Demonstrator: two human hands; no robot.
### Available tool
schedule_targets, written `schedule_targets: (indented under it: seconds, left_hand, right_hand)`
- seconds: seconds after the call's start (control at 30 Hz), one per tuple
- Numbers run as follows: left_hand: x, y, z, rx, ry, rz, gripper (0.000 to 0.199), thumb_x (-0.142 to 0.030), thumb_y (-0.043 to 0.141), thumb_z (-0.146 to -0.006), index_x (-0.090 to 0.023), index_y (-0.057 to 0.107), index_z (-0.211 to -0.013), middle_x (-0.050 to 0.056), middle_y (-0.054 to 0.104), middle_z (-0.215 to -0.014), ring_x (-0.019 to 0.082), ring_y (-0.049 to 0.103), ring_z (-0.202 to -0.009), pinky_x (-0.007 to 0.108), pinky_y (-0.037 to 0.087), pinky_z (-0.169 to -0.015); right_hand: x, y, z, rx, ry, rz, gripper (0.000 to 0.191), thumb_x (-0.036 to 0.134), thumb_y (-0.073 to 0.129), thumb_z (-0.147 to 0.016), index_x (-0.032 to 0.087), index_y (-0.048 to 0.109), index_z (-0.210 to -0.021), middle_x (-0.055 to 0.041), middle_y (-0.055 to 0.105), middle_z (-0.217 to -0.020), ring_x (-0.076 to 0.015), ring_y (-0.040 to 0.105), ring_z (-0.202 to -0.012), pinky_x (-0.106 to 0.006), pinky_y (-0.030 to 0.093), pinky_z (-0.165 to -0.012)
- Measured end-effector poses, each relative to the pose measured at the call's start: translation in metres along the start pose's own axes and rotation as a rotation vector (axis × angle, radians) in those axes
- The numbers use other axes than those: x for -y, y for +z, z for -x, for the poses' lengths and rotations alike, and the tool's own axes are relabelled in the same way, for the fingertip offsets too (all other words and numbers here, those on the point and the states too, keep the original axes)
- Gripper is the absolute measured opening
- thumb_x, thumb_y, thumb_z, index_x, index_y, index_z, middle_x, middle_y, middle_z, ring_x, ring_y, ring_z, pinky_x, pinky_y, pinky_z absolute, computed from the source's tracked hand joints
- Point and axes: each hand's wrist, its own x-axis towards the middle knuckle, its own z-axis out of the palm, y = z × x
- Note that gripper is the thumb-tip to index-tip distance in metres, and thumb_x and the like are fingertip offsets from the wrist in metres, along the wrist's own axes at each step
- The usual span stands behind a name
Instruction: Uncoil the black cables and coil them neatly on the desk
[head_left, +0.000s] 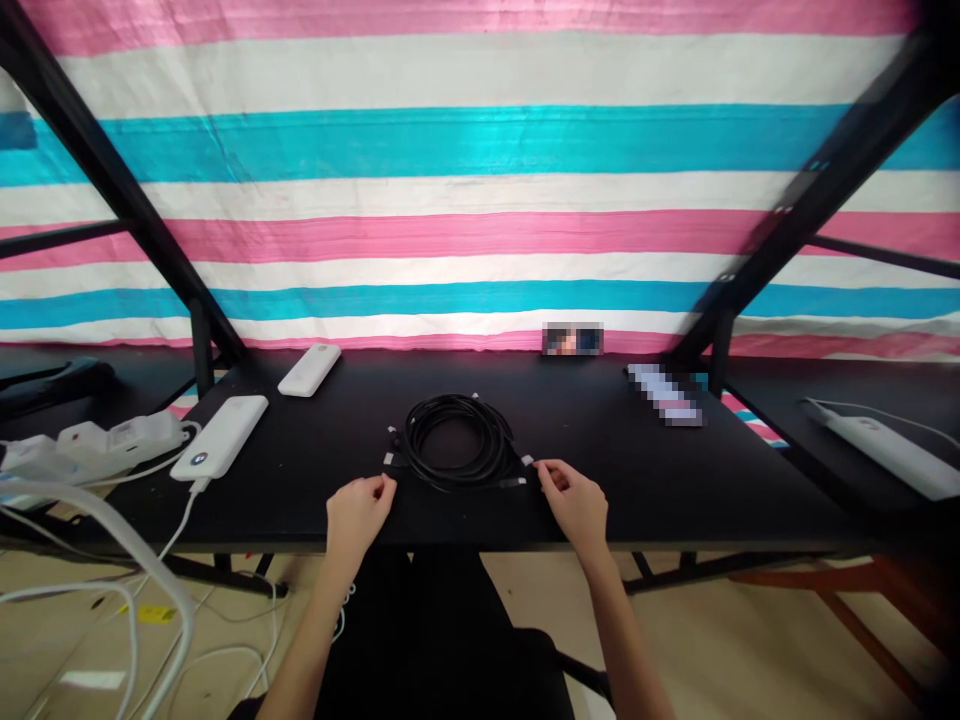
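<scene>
A coil of black cables (456, 441) with several silver plug ends lies in the middle of the black table (637, 480). My left hand (358, 510) rests at the near edge, its fingertips pinched at a plug end on the coil's left side. My right hand (576, 498) sits to the right of the coil, thumb and forefinger pinched on a silver plug end. Both hands lie low on the table surface.
Two white power banks (220, 436) (309, 369) lie at the left of the table, the nearer one with a white cable plugged in. A white power strip (120, 438) sits farther left, another (885, 448) at the right. Black frame struts rise on both sides before a striped tarp.
</scene>
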Motion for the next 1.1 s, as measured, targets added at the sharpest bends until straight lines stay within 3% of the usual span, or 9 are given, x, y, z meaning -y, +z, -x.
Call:
schedule_targets:
  seconds: [1.1]
  left_hand:
    - [0.0027, 0.0034, -0.0001, -0.044, 0.025, 0.044, 0.043, -0.031, 0.042, -0.088, -0.019, 0.064, -0.055, 0.005, 0.064, -0.058, 0.017, 0.056, -0.058, 0.026, 0.02, -0.052]
  right_hand:
    - [-0.0001, 0.0003, -0.0005, -0.008, 0.005, 0.006, 0.038, 0.05, 0.046, -0.082, 0.023, 0.072, -0.08, -0.0016, 0.063, -0.058, -0.0174, 0.059, -0.057, -0.024, 0.033, -0.051]
